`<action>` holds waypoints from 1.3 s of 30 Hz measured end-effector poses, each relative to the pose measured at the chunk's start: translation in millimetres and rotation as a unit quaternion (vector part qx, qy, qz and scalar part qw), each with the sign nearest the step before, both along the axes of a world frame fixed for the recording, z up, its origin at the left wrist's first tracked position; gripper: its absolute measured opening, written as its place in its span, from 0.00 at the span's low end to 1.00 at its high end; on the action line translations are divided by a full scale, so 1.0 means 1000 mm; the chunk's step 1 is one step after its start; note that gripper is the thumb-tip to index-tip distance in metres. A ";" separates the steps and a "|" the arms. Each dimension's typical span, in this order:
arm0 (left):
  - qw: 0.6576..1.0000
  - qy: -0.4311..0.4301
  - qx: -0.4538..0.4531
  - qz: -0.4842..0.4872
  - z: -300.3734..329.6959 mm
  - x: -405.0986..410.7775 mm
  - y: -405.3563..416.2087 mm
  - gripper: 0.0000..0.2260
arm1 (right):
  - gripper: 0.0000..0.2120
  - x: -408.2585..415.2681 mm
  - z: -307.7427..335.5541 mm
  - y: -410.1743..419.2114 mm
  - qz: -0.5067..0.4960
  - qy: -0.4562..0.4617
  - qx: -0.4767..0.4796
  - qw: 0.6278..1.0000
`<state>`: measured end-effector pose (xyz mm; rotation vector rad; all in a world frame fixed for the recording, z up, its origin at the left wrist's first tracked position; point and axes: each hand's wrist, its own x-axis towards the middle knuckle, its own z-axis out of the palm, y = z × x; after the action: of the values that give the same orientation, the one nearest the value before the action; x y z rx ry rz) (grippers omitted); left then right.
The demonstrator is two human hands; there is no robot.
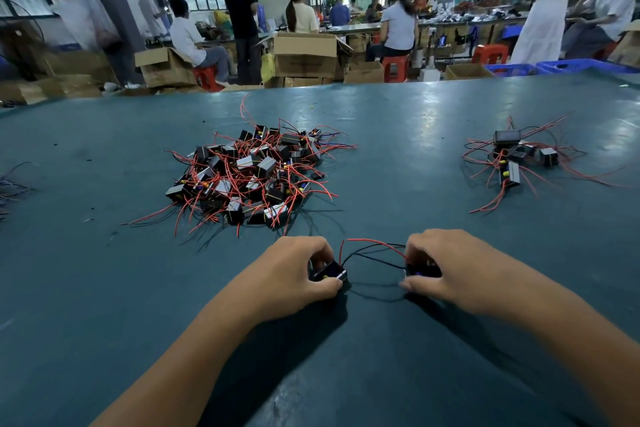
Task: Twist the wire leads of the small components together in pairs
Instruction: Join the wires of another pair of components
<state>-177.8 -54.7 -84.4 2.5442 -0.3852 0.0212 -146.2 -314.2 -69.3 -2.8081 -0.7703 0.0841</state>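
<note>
Holding one small black box-shaped component [328, 274] in the left hand [298, 270] and a second [420, 270] in the right hand [446, 269], fingers curled round each, the person appears to be at the pairing step, with the thin red and black wire leads [372, 251] arching loosely between the hands. The next move likely calls for bringing matching lead ends together before twisting. Both rest low on the dull teal worktop [398, 135], between a large pile [249, 173] and a smaller cluster [516, 158], with seated workers and cardboard boxes [304, 54] beyond.

I see a teal counter [415, 135], open cardboard boxes [304, 54] beyond it, red stools [394, 68], blue crates [568, 66], seated and standing workers [398, 24] at distant benches.
</note>
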 end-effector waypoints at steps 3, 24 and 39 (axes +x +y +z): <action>0.967 0.068 -0.243 0.026 0.004 -0.002 -0.011 0.05 | 0.11 -0.004 -0.001 0.009 -0.048 -0.002 0.204 0.978; 0.877 0.156 -0.453 0.036 -0.007 -0.005 -0.035 0.28 | 0.13 -0.023 -0.017 0.040 -0.134 -0.020 0.312 0.940; 0.851 0.198 -0.486 0.027 -0.014 0.001 -0.030 0.19 | 0.21 -0.020 -0.014 0.034 -0.070 0.218 0.457 0.859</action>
<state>-177.0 -84.6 -98.3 1.4911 -0.0827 -0.2296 -166.1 -280.2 -82.9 -1.8188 -0.3419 0.2440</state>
